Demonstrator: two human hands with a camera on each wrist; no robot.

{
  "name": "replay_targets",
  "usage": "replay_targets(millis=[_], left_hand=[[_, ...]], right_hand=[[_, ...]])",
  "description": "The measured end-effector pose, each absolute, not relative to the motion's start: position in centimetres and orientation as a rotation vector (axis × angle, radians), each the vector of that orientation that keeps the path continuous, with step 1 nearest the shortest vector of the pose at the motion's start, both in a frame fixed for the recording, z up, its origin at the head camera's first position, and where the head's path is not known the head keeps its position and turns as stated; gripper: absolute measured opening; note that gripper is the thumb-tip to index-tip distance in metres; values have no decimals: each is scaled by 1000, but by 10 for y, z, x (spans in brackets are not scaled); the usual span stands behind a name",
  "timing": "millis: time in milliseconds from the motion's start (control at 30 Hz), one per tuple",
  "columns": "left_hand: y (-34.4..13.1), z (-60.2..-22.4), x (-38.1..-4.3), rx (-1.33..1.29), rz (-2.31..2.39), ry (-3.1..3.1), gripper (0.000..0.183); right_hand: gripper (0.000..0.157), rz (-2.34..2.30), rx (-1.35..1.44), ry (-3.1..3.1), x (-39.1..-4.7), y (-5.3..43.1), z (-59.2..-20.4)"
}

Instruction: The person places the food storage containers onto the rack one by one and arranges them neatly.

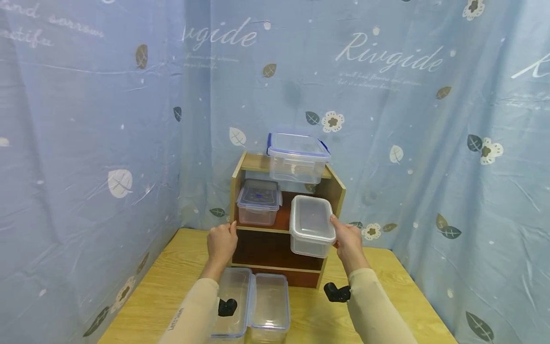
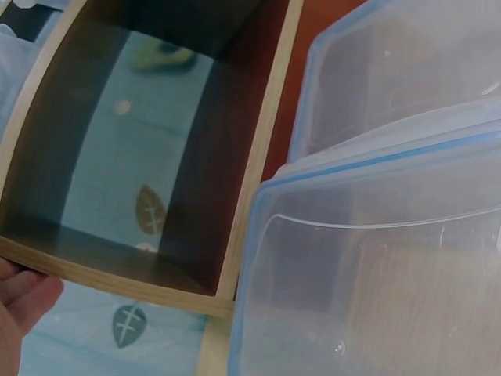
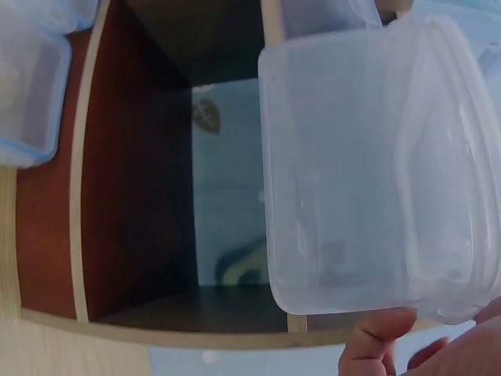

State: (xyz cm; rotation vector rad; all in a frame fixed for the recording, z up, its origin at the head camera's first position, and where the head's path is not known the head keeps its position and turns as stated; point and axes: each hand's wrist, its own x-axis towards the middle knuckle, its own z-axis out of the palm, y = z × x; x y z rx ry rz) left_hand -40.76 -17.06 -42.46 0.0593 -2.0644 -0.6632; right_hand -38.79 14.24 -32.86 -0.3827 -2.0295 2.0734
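Observation:
My right hand (image 1: 347, 239) grips a clear food container with a whitish lid (image 1: 312, 217) by its right side. The container is tilted toward me in front of the right part of the small wooden shelf (image 1: 279, 268). In the right wrist view, fingers (image 3: 382, 323) lie along its rim, and its see-through body covers part of the shelf opening. At the shelf's left side panel, my left hand (image 1: 222, 243) holds the front edge. Its fingertips (image 2: 39, 301) press the panel's outer face in the left wrist view; the thumb is hidden there.
A blue-rimmed container (image 1: 296, 160) sits on the shelf top, its front overhanging. Another lidded container (image 1: 259, 203) stands at left on the upper level. Two blue-rimmed containers (image 1: 269, 303) (image 1: 234, 298) stand on the wooden table (image 1: 159, 286) before the shelf. Patterned curtains (image 1: 386, 119) hang behind.

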Motion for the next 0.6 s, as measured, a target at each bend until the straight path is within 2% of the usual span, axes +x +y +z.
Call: replay_targets(millis=[267,367,467,600], left_hand=[[-168,-427,-410,65,-672,-2078,43],[-168,-427,-409,60,-668,-2069,43],[-169,-426,-408,50,-657,-2065,43],[-170,-426,-408,52,-650,-2068,43]], right_hand=[[52,2062,-423,-1952,-389,143,-325],[47,2044,-402,-1926,-387,144,-327],[33,1785,-294,-1892,-383,140,-332],[14,1117,113,-1772,-380,133,-346]])
